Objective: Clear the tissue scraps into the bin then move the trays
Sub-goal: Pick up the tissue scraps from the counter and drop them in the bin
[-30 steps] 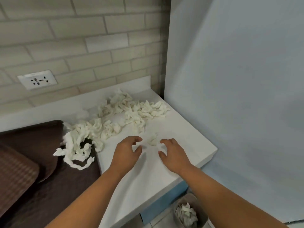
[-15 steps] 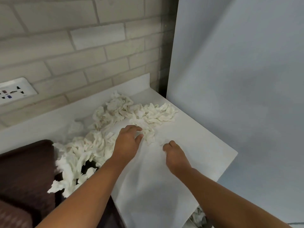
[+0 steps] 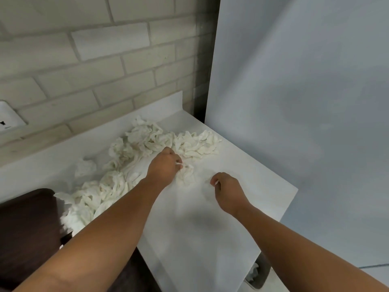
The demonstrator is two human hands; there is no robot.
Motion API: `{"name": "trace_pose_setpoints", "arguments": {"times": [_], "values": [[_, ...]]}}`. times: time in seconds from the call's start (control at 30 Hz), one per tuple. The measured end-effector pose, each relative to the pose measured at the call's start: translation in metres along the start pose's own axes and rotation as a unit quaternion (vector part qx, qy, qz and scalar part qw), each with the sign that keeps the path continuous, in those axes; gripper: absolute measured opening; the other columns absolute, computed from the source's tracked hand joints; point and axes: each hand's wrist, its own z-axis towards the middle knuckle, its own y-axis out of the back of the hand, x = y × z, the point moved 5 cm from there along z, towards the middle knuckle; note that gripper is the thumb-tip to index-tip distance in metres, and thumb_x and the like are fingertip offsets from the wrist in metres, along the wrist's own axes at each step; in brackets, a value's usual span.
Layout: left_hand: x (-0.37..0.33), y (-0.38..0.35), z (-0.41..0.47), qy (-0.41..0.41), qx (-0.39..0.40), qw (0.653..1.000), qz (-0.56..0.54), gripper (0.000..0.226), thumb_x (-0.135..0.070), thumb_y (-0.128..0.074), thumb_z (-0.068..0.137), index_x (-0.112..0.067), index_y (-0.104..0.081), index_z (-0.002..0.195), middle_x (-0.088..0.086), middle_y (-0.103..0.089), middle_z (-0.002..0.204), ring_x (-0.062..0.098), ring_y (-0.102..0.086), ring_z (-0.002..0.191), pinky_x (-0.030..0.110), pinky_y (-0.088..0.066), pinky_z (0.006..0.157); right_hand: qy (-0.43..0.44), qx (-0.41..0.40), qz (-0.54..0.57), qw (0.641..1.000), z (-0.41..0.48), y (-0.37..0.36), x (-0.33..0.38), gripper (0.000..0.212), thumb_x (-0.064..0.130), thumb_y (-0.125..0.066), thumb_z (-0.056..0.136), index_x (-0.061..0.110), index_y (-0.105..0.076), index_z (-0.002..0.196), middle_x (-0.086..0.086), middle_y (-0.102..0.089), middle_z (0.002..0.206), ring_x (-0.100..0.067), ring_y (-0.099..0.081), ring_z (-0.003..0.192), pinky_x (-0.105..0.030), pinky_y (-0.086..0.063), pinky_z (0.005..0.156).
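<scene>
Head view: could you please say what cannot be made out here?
- Bin: mostly hidden under the counter edge.
- Tray: cut by the left edge, crossed by the left arm.
- Left hand and right hand: curled fingers hide any grip.
- Socket: cut by the left edge.

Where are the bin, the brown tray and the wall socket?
bin [image 3: 264,270]: head view, its dark wall.
brown tray [image 3: 27,224]: head view, its bare surface.
wall socket [image 3: 8,121]: head view, its white faceplate.
</scene>
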Motion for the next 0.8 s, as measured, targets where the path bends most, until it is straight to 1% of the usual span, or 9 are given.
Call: {"name": "trace_pose_setpoints", "arguments": {"times": [0.13,0.27,0.33,0.4,0.5,0.6,0.67,0.73,0.8], "values": [[-0.007,0.026,-0.011,0.006,-0.071,0.995,-0.068,0.015,-0.031,-0.069,0.09,-0.018,-0.068,0.098,-0.002,-0.064,0.106,0.016,-0.06,0.095,0.024,-0.044,0.079,0.013,-0.023,0.051,0.998,-0.007,0.014,0.005,0.029,0.0,-0.036,0.092,0.018,-0.058,0.087,0.005,-0.061,0.096,-0.008,-0.051,0.074,-0.013,-0.035,0.063],[-0.017,0.059,-0.028,0.046,-0.119,0.977,-0.173,0.011,-0.03,-0.069,0.089,-0.021,-0.064,0.086,-0.004,-0.068,0.081,0.01,-0.062,0.072,0.021,-0.046,0.065,-0.001,-0.027,0.13,0.991,-0.016,0.032,0.01,0.024,0.006,-0.039,0.094,0.014,-0.059,0.084,0.005,-0.063,0.086,-0.005,-0.049,0.062,-0.017,-0.036,0.056],[-0.027,0.073,-0.037,0.06,-0.13,0.957,-0.254,0.007,-0.023,-0.069,0.089,-0.021,-0.062,0.086,-0.001,-0.069,0.08,0.013,-0.068,0.071,0.026,-0.054,0.067,-0.005,-0.029,0.16,0.987,-0.021,0.042,0.01,0.022,0.013,-0.042,0.096,0.015,-0.059,0.083,0.003,-0.065,0.086,-0.008,-0.053,0.066,-0.019,-0.038,0.059],[-0.038,0.082,-0.043,0.076,-0.119,0.931,-0.338,0.006,-0.013,-0.064,0.091,-0.018,-0.062,0.093,0.001,-0.069,0.09,0.017,-0.073,0.072,0.031,-0.059,0.073,-0.002,-0.034,0.168,0.985,-0.026,0.052,0.009,0.018,0.019,-0.047,0.095,0.018,-0.059,0.081,0.004,-0.064,0.082,-0.01,-0.055,0.069,-0.02,-0.039,0.06],[-0.056,0.088,-0.049,0.088,-0.087,0.911,-0.394,0.026,-0.007,-0.052,0.093,-0.024,-0.066,0.108,0.003,-0.068,0.104,0.02,-0.072,0.076,0.033,-0.059,0.077,-0.002,-0.054,0.171,0.984,-0.033,0.067,0.003,0.017,0.028,-0.057,0.092,0.018,-0.056,0.078,0.002,-0.063,0.074,-0.013,-0.053,0.061,-0.017,-0.039,0.054],[-0.084,0.088,-0.06,0.108,-0.063,0.89,-0.439,0.029,-0.007,-0.045,0.094,-0.017,-0.072,0.093,0.002,-0.071,0.082,0.016,-0.064,0.071,0.026,-0.051,0.064,0.003,-0.073,0.169,0.983,-0.042,0.083,-0.007,0.029,0.029,-0.062,0.09,0.017,-0.045,0.07,0.003,-0.05,0.062,-0.01,-0.042,0.051,-0.015,-0.033,0.046],[-0.108,0.084,-0.071,0.143,-0.049,0.867,-0.474,0.024,-0.012,-0.045,0.093,-0.01,-0.062,0.077,0.002,-0.057,0.064,0.017,-0.051,0.06,0.025,-0.041,0.055,0.008,-0.075,0.171,0.982,-0.049,0.096,-0.017,0.034,0.026,-0.062,0.09,0.017,-0.039,0.067,-0.002,-0.049,0.062,-0.008,-0.037,0.047,-0.018,-0.032,0.046],[-0.135,0.074,-0.079,0.15,-0.028,0.849,-0.506,0.021,-0.022,-0.05,0.092,-0.012,-0.057,0.075,0.006,-0.051,0.063,0.02,-0.045,0.059,0.029,-0.038,0.057,0.007,-0.069,0.175,0.982,-0.058,0.11,-0.029,0.035,0.021,-0.061,0.091,0.018,-0.035,0.067,-0.007,-0.051,0.065,-0.008,-0.033,0.045,-0.02,-0.031,0.046],[-0.161,0.062,-0.083,0.111,-0.018,0.875,-0.47,0.021,-0.032,-0.062,0.088,-0.015,-0.059,0.077,0.006,-0.055,0.066,0.021,-0.05,0.061,0.032,-0.04,0.061,0.002,-0.07,0.171,0.983,-0.068,0.126,-0.045,0.034,0.02,-0.059,0.093,0.019,-0.034,0.069,-0.009,-0.051,0.068,-0.012,-0.033,0.048,-0.025,-0.032,0.048]]}}
